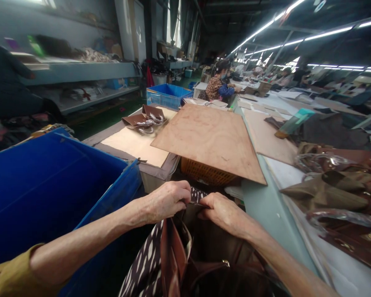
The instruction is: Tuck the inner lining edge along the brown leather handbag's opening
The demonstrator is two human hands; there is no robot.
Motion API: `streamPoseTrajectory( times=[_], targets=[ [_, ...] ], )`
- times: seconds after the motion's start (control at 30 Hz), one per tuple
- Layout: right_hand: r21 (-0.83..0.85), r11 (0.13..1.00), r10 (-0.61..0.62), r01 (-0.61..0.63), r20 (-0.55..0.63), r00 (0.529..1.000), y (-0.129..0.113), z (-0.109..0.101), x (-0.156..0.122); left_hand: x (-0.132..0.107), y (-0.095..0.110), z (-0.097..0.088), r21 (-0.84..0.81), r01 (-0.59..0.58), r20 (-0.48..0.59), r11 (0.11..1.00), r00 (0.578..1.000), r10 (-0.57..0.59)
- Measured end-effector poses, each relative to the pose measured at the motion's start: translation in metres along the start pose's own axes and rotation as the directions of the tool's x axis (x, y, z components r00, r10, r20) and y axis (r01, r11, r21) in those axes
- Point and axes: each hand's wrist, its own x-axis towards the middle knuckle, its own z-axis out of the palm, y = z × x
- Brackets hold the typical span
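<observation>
My left hand (171,200) is closed, its fingers pinching the edge of a dark fabric with white flecks (198,194). On the other side of that short stretch, my right hand (224,212) grips the same edge between thumb and fingers. Below both hands, close to my body, is a brown bag (222,274) with its dark inside facing up and a small metal fitting near its rim. Reddish-brown leather pieces (173,251) stand at its left, beside more of the flecked fabric. Whether the held edge belongs to the bag, I cannot tell.
A large blue bin (49,177) stands at left. Ahead, a brown board (210,138) lies over an orange crate (207,171). Brown bag parts (145,119) rest on a side table. Bags (336,189) cover the right-hand table (284,218); a co-worker (218,86) sits farther off.
</observation>
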Motion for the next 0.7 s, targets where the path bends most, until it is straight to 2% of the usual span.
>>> streamPoseTrajectory(
  times=[0.43,0.63,0.7],
  targets=[
    [0.029,1.0,0.003,-0.002,-0.028,1.0,0.006,0.001,-0.001,0.009,0.013,0.006,0.102,0.151,0.049,0.983,0.986,-0.157],
    [0.002,1.0,0.011,-0.011,-0.044,0.999,0.01,0.004,0.002,0.011,0.012,0.013,0.117,0.269,-0.084,0.956,0.962,-0.26],
    [-0.01,1.0,0.015,-0.015,-0.042,0.999,0.011,0.004,0.001,0.011,0.011,0.016,0.115,0.295,-0.1,0.949,0.954,-0.284]
  ],
)
